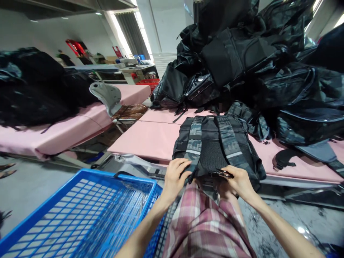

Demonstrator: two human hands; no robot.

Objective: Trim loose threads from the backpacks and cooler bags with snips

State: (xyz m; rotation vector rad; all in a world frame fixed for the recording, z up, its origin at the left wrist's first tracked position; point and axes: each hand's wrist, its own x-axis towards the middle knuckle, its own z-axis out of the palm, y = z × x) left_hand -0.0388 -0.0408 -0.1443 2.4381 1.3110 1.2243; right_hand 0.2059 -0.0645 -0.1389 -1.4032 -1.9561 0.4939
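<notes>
A black backpack (211, 143) with grey camouflage shoulder straps lies on the pink table edge before my knees, its strap side and mesh back panel facing up. My left hand (177, 173) is closed at the lower end of the left shoulder strap (194, 143), thumb and fingers pinching the dark webbing there. On the other side, my right hand (238, 179) is closed around small dark thread snips (225, 173), whose tips point left over the bottom of the back panel. The bag's lower edge is partly hidden by my hands and legs.
A big pile of dark backpacks (236, 53) rises at the back right of the pink table (145, 136). An openwork blue crate (80, 208) stands at my lower left. Beyond it are another pink table with dark bags (37, 89) and a grey chair (106, 96).
</notes>
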